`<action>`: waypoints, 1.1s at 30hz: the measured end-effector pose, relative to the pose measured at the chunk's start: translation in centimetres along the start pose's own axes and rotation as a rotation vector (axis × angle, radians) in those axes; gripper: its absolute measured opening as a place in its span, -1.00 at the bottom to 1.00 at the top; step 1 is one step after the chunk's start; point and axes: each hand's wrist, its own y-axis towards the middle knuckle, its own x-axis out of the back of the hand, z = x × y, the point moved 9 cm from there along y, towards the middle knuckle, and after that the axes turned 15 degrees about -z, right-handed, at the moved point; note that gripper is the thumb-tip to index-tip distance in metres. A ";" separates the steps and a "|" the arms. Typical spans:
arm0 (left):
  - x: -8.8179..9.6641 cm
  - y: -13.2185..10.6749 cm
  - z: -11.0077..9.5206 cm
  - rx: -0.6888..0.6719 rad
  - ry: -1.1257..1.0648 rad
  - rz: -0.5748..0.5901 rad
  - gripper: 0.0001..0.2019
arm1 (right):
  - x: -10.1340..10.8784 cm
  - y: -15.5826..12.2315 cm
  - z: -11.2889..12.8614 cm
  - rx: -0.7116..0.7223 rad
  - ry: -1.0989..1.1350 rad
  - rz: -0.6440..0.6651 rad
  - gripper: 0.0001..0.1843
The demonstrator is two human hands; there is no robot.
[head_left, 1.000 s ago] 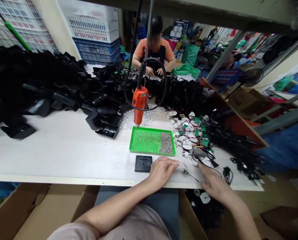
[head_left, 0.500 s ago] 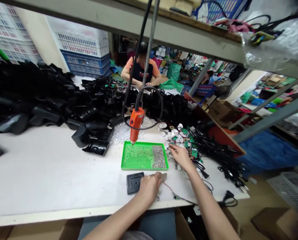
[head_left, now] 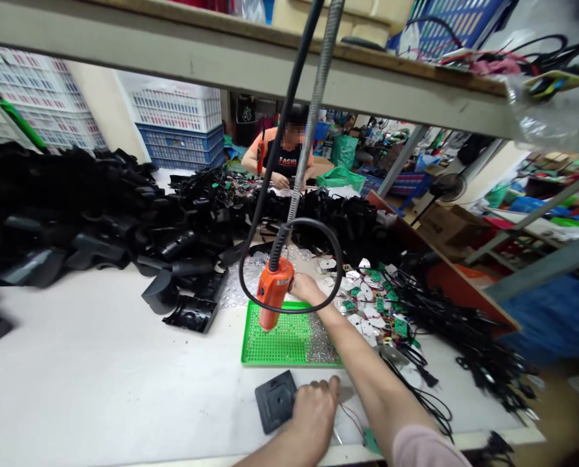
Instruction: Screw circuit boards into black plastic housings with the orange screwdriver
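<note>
Electric screwdriver (head_left: 272, 295) beside our right hand (head_left: 303, 287) suggests we're fetching, next needing firm hold (grip unclear, as with our left hand (head_left: 314, 412)).

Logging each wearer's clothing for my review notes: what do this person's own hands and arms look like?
Both the left hand and right hand are bare, without gloves. The right forearm is bare below a pale pink sleeve; no left sleeve is in view.

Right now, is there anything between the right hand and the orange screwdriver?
Nothing visible: the right hand is close beside the orange screwdriver, though contact is unclear. In this view, the black cable loop crosses in front of the wrist.
</note>
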 end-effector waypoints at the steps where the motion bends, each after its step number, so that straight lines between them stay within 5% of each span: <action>1: -0.1 0.4 -0.3 -0.004 0.010 -0.009 -0.60 | -0.1 -0.5 -0.8 -0.030 -0.017 0.010 -0.69; 7: 0.2 2.2 -1.4 -0.021 0.020 -0.067 -0.49 | 1.0 -2.2 -3.3 -0.152 0.023 -0.045 -0.73; 12: 1.9 2.0 -0.8 0.029 -0.065 -0.133 -0.68 | 5.5 -3.0 -3.2 -0.240 0.230 -0.308 -0.77; 15: 3.4 0.7 -0.8 0.032 -0.367 -0.215 -0.82 | 8.9 -6.3 -3.5 -0.303 0.409 -0.450 -0.66; 18: 4.2 -1.8 -1.3 0.012 -0.914 -0.224 -0.88 | 10.6 -11.9 -4.2 -0.389 0.607 -0.477 -0.43; 22: 4.2 -6.0 -1.4 0.062 -1.489 -0.101 -0.62 | 10.0 -20.5 -4.3 -0.595 0.845 -0.469 -0.33; 25: 4.0 -8.1 -0.2 0.207 -1.626 -0.082 -0.51 | 8.2 -25.7 -3.3 -0.825 1.069 -0.484 -0.40; 33: 3.3 -11.7 5.2 0.691 -1.716 -0.202 -0.44 | 5.0 -30.3 1.7 -0.979 1.108 -0.428 -0.38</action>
